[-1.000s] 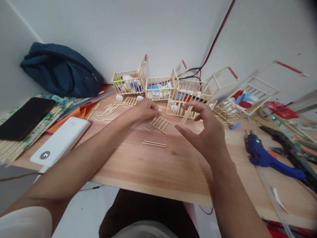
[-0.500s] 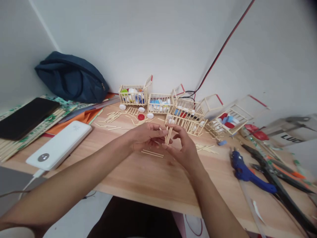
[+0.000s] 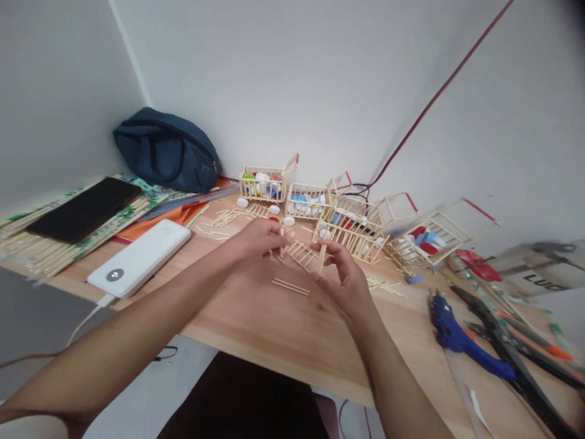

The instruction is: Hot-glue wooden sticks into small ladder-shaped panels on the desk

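Observation:
My right hand (image 3: 342, 268) pinches short wooden sticks (image 3: 322, 256), held nearly upright between thumb and fingers; how many is unclear. To its left, my left hand (image 3: 260, 239) is closed, with what looks like a short wooden stick (image 3: 282, 232) at its fingertips, partly hidden. Between both hands is a ladder-like stick panel (image 3: 302, 254). Two parallel sticks (image 3: 291, 286) lie on the wooden table (image 3: 274, 329), nearer to me. Just behind the hands stand several miniature stick carts, among them one with white wheels (image 3: 264, 183), filled with coloured caps.
On the left are a white power bank (image 3: 139, 257), a black phone (image 3: 85, 209) on bundled sticks, and a blue bag (image 3: 169, 149). A blue glue gun (image 3: 466, 341) and black-handled tools (image 3: 507, 341) lie right. Loose sticks (image 3: 228, 216) are scattered near the carts.
My hands have moved apart, the left going away from the sticks in my right. The ladder-like panel now shows between them. The whole view has shifted slightly.

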Motion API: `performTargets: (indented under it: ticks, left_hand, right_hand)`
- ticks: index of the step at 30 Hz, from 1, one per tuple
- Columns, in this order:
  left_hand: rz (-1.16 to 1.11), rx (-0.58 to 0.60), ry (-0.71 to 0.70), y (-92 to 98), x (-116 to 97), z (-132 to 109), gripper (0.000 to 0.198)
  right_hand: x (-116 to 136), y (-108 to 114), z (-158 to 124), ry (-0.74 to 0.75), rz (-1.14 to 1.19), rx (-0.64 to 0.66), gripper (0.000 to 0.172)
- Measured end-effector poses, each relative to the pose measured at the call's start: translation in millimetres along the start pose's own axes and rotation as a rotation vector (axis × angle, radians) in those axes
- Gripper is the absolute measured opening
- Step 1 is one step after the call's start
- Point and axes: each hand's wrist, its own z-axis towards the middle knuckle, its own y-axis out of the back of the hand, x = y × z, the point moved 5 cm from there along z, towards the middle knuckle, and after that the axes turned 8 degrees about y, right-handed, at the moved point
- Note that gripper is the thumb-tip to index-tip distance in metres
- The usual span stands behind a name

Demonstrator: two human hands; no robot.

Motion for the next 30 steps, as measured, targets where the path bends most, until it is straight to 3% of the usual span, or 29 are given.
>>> performTargets:
  ticks: [2,5,8,11,14,19,23,30]
  left_hand:
    - [0.265,-0.263,-0.011,34.4,6,1,0.023]
    - [0.346,-0.45,0.011,70.6,21,0,0.024]
    - [0.355,-0.543,0.039,85.9,31,-5,0.028]
    - [0.288,-0.56,0.033,84.3,30,-9,0.028]
    - [0.15,-0.423,0.001,65.2,23,-10,0.03]
    - [-0.268,0.03,0.007,5.6,20,-6,0.051]
    - [-0.496,0.164,0.032,-21.3,28,0,0.062]
    - [-0.696,0.359,0.089,-41.0,23,-6,0.054]
  right_hand:
    - [-1,-2,0,-0.006,-0.018,0.011,0.051]
    - [2,-4,0,-0.011,-0.057,0.025,0.049]
    - [3,-5,-1,-0.014,-0.078,0.028,0.048]
    - [2,-5,-2,-0.017,-0.088,0.014,0.048]
    - [5,-6,-2,0.018,-0.109,0.002,0.048]
    - [20,-16,-1,0.112,-0.125,0.056,0.053]
    - [24,-22,1,0.114,-0.139,0.082,0.054]
    - [15,-23,8,0.12,-0.172,0.057,0.054]
